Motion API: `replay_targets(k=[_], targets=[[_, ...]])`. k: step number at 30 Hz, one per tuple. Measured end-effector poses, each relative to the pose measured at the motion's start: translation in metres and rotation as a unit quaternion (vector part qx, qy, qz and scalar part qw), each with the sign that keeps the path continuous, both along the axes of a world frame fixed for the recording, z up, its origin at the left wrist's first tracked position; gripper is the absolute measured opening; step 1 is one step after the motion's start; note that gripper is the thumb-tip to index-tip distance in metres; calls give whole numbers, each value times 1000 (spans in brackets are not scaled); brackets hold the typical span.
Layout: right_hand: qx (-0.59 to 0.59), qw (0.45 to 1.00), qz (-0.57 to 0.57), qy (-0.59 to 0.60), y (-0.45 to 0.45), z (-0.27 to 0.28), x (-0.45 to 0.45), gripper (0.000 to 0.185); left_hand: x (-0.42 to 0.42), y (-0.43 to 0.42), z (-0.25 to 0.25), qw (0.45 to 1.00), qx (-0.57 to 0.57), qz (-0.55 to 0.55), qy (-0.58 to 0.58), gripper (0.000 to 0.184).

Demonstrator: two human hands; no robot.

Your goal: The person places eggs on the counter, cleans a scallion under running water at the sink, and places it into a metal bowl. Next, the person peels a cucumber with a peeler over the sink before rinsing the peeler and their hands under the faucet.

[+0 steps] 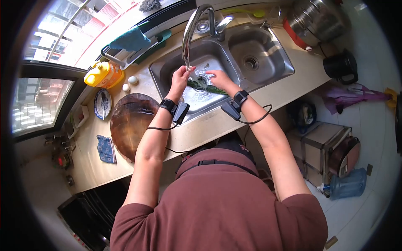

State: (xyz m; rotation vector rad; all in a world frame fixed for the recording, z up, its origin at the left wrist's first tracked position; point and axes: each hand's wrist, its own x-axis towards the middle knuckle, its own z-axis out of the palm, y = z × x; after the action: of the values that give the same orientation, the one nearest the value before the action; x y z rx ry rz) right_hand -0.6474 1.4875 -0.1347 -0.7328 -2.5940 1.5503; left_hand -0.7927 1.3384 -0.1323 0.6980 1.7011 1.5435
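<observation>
My left hand point(180, 80) is up at the running water below the faucet point(188, 42), its fingers pinched together; what they hold, if anything, is too small to make out. Across the stream, my right hand point(222, 81) has its fingers stretched out and holds nothing visible. A long dark green vegetable, like a cucumber point(214, 89), lies low in the left basin of the steel sink point(167, 62), over the drain and beneath both hands. Splashing water blurs its middle. Each wrist wears a black strap with a small device and cable.
A round wooden cutting board point(136, 123) lies left of the sink. Beyond it are two eggs point(130, 83), a yellow jug point(104, 75), a patterned plate point(102, 103) and a blue packet point(106, 149). The right basin point(261, 54) adjoins; a black pitcher point(341, 67) is farther right.
</observation>
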Motion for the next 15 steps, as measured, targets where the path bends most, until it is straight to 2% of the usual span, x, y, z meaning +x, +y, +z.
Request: replay_targets(k=[1, 2, 3, 4, 5, 6, 7, 10, 13, 15], targets=[[-193, 980, -51, 8, 0, 6, 2, 33, -1, 0, 0, 1000, 14, 4, -8, 16], [-378, 920, -100, 17, 0, 12, 5, 32, 0, 0, 0, 999, 27, 7, -18, 15], [-546, 824, -145, 29, -4, 23, 6, 32, 1, -1, 0, 1000, 21, 8, -8, 14], [-522, 829, -192, 49, -10, 16, 5, 29, 0, -2, 1, 1000, 13, 9, -17, 14], [-276, 948, -153, -46, -13, 19, 7, 29, 1, -3, 2, 1000, 14, 5, -23, 15], [-7, 985, -100, -140, -13, 21, 8, 31, 1, -4, 2, 1000, 15, 2, -27, 15], [18, 984, -131, -116, -13, 13, 7, 30, 2, -4, 3, 1000, 11, 1, -14, 16], [-67, 980, -187, 19, -17, 13, 2, 27, 0, -4, 3, 999, 5, 0, -35, 16], [107, 983, -149, 33, -28, 13, -23, 35, 1, -4, 2, 999, 7, 21, -37, 14], [49, 985, -149, 65, -34, 21, -46, 37, -2, -6, -2, 999, 5, 38, -29, 11]])
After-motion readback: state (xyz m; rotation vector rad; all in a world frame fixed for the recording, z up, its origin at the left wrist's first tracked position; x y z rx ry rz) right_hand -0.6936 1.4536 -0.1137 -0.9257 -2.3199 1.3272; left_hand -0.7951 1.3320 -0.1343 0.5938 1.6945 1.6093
